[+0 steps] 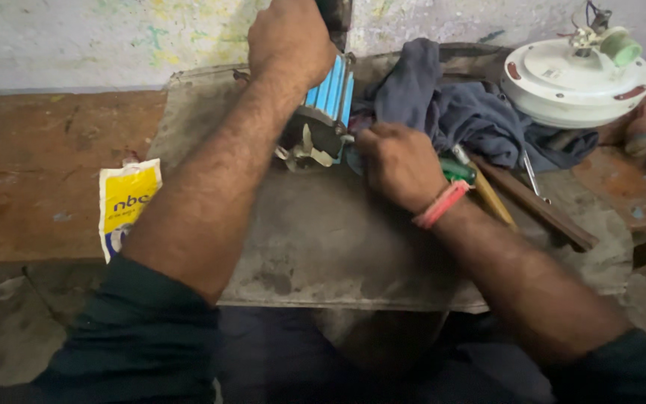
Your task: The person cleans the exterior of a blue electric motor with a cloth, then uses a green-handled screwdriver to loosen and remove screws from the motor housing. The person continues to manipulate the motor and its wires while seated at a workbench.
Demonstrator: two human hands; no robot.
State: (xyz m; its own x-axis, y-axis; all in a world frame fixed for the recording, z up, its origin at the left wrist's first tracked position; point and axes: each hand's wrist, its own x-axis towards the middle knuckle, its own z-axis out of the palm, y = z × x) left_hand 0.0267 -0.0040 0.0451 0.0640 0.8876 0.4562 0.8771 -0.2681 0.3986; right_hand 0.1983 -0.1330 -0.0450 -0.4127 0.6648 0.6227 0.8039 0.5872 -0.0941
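My left hand (290, 37) is closed over the top of a blue finned motor (329, 93) that stands on a grey metal plate (323, 239). The motor's dark round end with a pale metal bracket (305, 152) faces me. My right hand (398, 164), with a red thread band at the wrist, is closed at the motor's right side, touching it near the base. What its fingers hold is hidden. A green-handled tool (457, 170) lies just behind that hand.
A blue-grey cloth (457, 112) is bunched behind the motor. A white round fan housing (577, 78) with wires sits at the back right. A wooden-handled tool (491, 198) and a dark metal bar (540, 206) lie to the right. A yellow and white packet (125, 206) lies left.
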